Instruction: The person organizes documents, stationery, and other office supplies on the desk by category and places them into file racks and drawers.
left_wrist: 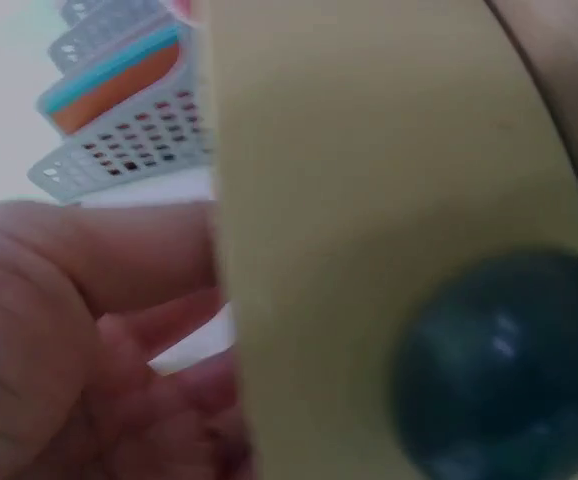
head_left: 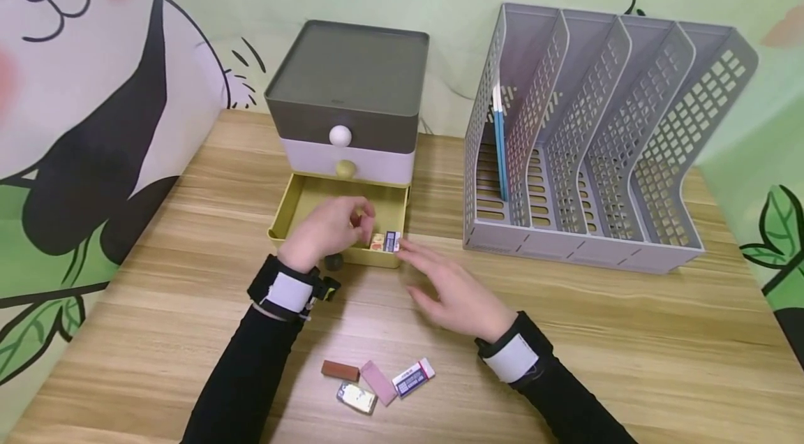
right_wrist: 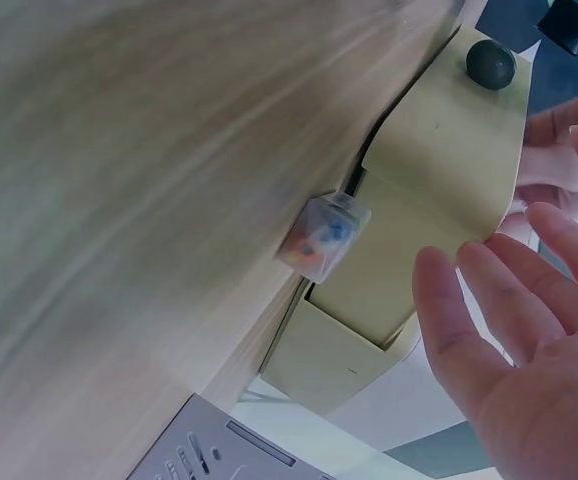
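My left hand (head_left: 323,231) reaches over the front of the pulled-out yellow drawer (head_left: 285,206), fingers curled. It pinches a pink eraser (head_left: 367,229), partly hidden by the fingers. Next to that, in the drawer's front right corner, lie a cream patterned eraser (head_left: 377,242) and a blue-and-white eraser (head_left: 392,241). My right hand (head_left: 455,290) has its fingers stretched out, fingertips right at that corner. In the left wrist view the drawer front and its dark round knob (left_wrist: 504,365) hide part of the left hand.
Nearer on the table lie a brown block (head_left: 340,370), another pink eraser (head_left: 379,382), a blue-and-white eraser (head_left: 413,378) and a cream one (head_left: 356,398). The drawer unit (head_left: 352,67) stands behind; a grey file rack (head_left: 584,248) stands right. A small clear box (right_wrist: 321,238) shows beside the drawer.
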Demonstrator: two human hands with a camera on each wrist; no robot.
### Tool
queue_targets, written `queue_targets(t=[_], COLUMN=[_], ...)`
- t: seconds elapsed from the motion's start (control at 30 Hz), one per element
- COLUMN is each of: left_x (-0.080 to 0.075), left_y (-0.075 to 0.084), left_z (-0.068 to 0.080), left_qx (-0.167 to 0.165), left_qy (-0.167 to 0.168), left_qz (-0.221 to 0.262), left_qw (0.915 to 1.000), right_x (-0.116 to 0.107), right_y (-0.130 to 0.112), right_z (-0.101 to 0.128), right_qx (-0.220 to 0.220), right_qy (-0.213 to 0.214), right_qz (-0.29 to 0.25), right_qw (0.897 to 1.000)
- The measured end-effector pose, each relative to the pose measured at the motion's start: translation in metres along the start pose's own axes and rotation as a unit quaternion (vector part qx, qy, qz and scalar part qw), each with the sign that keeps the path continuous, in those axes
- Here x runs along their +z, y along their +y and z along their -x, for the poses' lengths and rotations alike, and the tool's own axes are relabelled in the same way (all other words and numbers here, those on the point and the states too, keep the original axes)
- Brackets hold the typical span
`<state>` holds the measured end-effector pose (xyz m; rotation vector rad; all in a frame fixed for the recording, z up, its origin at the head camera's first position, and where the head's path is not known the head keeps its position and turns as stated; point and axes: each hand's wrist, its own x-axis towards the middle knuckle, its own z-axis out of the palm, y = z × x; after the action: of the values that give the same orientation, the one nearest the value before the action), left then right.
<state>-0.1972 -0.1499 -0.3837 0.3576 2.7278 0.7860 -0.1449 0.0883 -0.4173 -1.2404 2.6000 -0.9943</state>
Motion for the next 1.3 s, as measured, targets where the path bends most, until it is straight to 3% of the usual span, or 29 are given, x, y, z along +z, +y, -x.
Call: queue_targets(t=[0.17,0.3,0.53,0.93,1.3], left_x=[0.004,0.005,0.009,0.011,0.01], left_y=[-0.005,-0.005,-0.006,-0.001,0.002], left_z=[-0.003,-0.004,-0.007,-0.007,0.0], left_qx=[-0.014,-0.022,0.008,0.025,0.014], left_qy=[-0.041,-0.028,-0.016,-0.052,-0.04], left_qz=[-0.051,-0.065,-0.082,-0.075,-0.074], left_qw=[0.9977,0.9972,0.9965,0.9956,0.9964], right_x=[0.0,0.0,0.0,0.0,-0.003], right_y=[0.0,0.0,0.001,0.002,0.001], right_z=[0.0,0.0,0.001,0.001,0.003], right_qx=[0.0,0.0,0.0,-0.005,-0.005], right_qy=[-0.004,-0.004,-0.004,-0.003,0.025], right_qz=[0.005,0.005,0.003,0.001,-0.008], right_qw=[1.0,1.0,1.0,1.0,1.0])
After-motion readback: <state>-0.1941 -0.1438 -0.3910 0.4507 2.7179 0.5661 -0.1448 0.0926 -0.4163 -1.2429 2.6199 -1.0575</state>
